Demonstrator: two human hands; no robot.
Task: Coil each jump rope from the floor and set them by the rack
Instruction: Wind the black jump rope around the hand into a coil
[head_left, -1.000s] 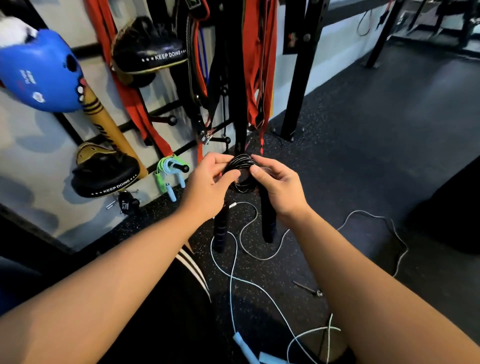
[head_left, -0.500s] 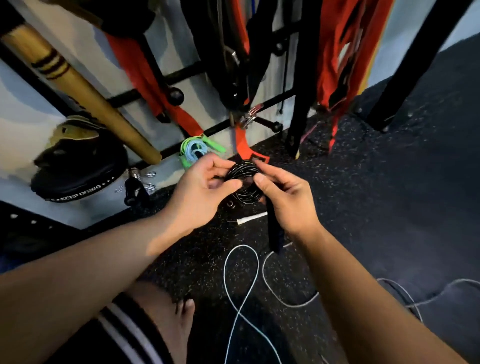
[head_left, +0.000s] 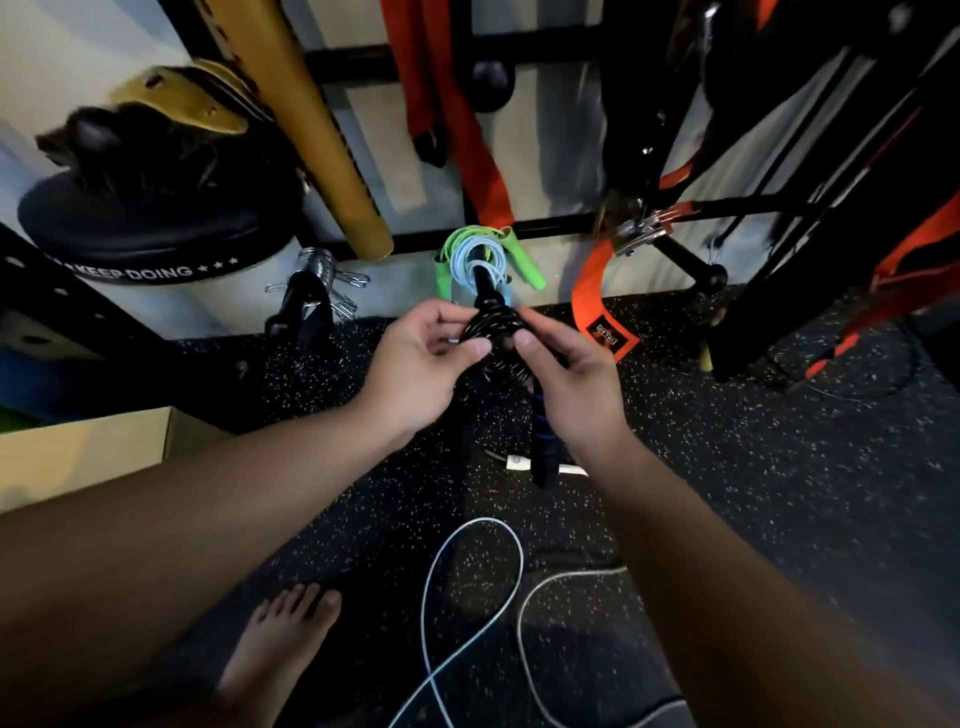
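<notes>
Illumination is dim and uneven. The pale wall (head_left: 561, 166) across the upper centre is the brightest zone. The speckled floor (head_left: 779, 493) falls off to near black toward the right and lower edges. The forearms (head_left: 156, 519) in the lower frame are underexposed. The black coiled rope (head_left: 493, 338) at centre carries small glints on its strands. Wide-angle distortion slants the rack upright (head_left: 831, 260) at upper right. Blur softens the upper frame, notably the black pad (head_left: 156, 218) at upper left. The centre is reasonably sharp.

Green coiled rope (head_left: 480, 258) close ahead, orange strap (head_left: 592, 304) at right, open floor (head_left: 753, 467) beyond hands
</notes>
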